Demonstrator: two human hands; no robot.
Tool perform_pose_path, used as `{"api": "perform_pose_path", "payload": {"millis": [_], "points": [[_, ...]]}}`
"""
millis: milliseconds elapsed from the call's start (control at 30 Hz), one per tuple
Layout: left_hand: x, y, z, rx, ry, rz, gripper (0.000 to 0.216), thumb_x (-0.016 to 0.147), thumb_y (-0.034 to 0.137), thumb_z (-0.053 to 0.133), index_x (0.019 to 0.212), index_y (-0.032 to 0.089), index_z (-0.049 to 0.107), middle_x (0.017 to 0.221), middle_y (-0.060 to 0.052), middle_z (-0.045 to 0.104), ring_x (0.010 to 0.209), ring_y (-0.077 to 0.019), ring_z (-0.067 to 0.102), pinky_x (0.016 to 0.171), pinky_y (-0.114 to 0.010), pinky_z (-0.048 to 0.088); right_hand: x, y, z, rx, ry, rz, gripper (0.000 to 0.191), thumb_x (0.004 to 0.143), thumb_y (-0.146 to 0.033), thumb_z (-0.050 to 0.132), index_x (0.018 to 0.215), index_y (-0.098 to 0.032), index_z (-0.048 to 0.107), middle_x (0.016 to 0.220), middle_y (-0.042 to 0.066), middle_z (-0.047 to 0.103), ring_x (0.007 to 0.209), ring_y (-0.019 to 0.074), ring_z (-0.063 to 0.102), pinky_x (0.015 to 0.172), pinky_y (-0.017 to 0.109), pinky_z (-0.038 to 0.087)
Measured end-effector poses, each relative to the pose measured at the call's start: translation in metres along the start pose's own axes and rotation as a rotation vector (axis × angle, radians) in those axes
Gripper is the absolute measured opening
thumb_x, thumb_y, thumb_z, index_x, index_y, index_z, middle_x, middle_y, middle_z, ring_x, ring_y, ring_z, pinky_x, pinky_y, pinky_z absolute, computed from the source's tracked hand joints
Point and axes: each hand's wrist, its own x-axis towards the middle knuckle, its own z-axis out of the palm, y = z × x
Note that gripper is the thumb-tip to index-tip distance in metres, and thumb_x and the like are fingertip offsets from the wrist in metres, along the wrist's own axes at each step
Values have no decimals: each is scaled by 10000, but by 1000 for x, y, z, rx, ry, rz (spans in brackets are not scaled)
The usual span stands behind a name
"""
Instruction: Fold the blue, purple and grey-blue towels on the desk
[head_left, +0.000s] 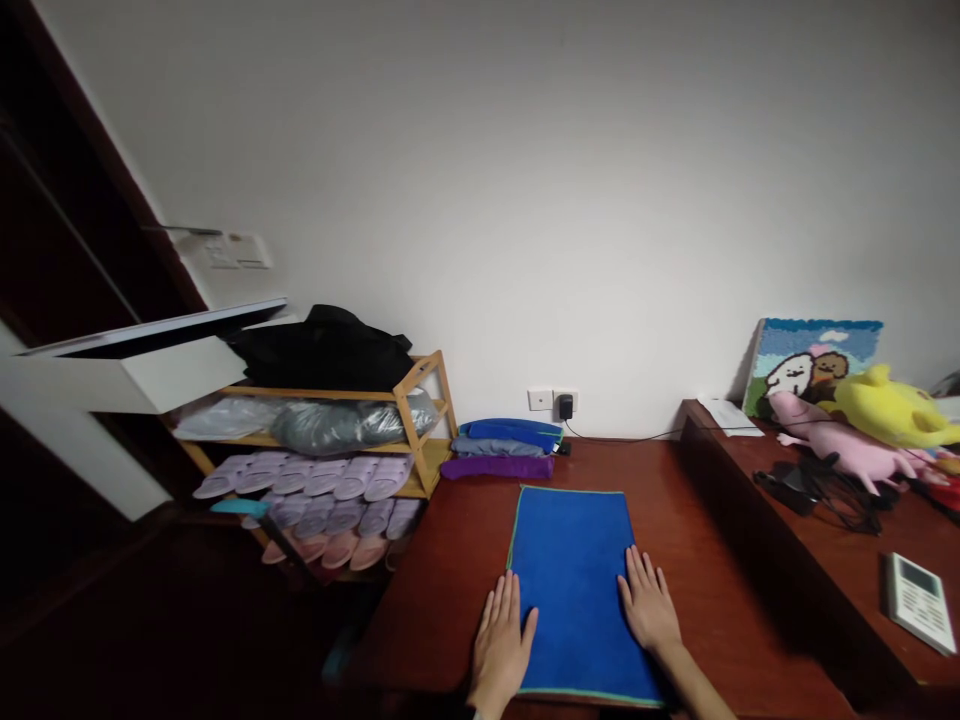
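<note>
While a brown desk [442, 600] bore the blue cloth [571, 590], the left hand [501, 642] and right hand [650, 604] lay flat at the cloth's sides, clamping nothing; smoothing seemed the step, the next move calling for even pressure.

No text, label, brand or number is readable. A white device [921, 606] with a grey display [917, 574] and rows of keys lies on the counter [855, 562] at right; any key markings are too small to make out. A white sheet [729, 417] near the wall [600, 200] is also too indistinct to read.
</note>
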Motion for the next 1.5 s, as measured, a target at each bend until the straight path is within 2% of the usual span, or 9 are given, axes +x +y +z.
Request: {"api": "perform_pose_path", "payload": {"millis": [133, 300, 400, 500, 667, 800, 1100, 1333, 1500], "points": [[16, 19, -11, -5, 60, -15, 666, 1055, 536, 268, 1594, 148, 322, 1622, -114, 382, 1495, -261, 376, 1224, -472, 362, -1, 5, 11, 11, 21, -12, 714, 1012, -515, 110, 1618, -141, 158, 1696, 2, 151, 1575, 223, 108, 1288, 438, 90], [57, 108, -15, -133, -19, 251, 614, 1072, 478, 234, 1619, 200, 244, 1661, -58, 322, 1535, -218, 293, 1256, -434, 303, -2, 5, 7, 16, 21, -18, 705, 1012, -500, 106, 1619, -144, 154, 1696, -10, 139, 1577, 219, 99, 1285, 438, 94], [75, 143, -6, -189, -116, 291, 628, 1066, 516, 215, 1610, 209, 275, 1658, -56, 328, 1539, -216, 281, 1269, -440, 273, -2, 6, 6, 10, 15, -27, 699, 1011, -492, 127, 1617, -144, 167, 1696, -8, 140, 1578, 221, 94, 1285, 438, 84], [82, 126, 1, -178, -164, 208, 657, 1056, 551, 197, 1606, 205, 288, 1653, -73, 326, 1539, -242, 280, 1266, -483, 268, 0, 6, 7, 23, 23, -25, 708, 1012, -513, 116, 1618, -151, 167, 1695, -6, 152, 1577, 219, 99, 1285, 440, 85], [82, 41, -6, -61, -139, -38, 721, 1041, 589, 199, 1602, 148, 298, 1659, -109, 288, 1546, -274, 248, 1264, -498, 259, -1, 5, 9, 15, 20, -7, 705, 1014, -514, 111, 1620, -158, 149, 1698, -19, 136, 1578, 212, 99, 1287, 436, 82], [77, 8, -4, -29, -92, -78, 748, 1037, 608, 203, 1596, 121, 302, 1654, -119, 294, 1534, -266, 283, 1256, -468, 287, 0, 5, 11, 5, 9, 7, 708, 1009, -513, 141, 1620, -156, 179, 1695, 0, 171, 1575, 224, 127, 1285, 449, 95], [74, 8, 7, -31, -19, -55, 735, 1040, 607, 235, 1581, 120, 338, 1635, -125, 340, 1515, -269, 326, 1240, -478, 334, 62, -5, -16, 72, 19, -36, 696, 1014, -484, 111, 1625, -155, 175, 1699, 1, 173, 1575, 193, 116, 1279, 410, 108], [76, 2, 6, -2, -18, -66, 731, 1038, 607, 258, 1588, 131, 328, 1626, -121, 356, 1501, -276, 351, 1238, -475, 347, 81, -2, 5, 79, 41, -51, 711, 1015, -515, 117, 1623, -145, 144, 1702, 10, 160, 1576, 196, 106, 1288, 420, 67], [108, 66, -2, -73, 34, 95, 652, 1072, 503, 236, 1623, 160, 176, 1671, -83, 254, 1540, -247, 263, 1258, -467, 311, 81, -2, 2, 89, 26, -51, 708, 1015, -500, 107, 1620, -133, 133, 1703, 16, 134, 1577, 197, 95, 1289, 416, 62]]}}
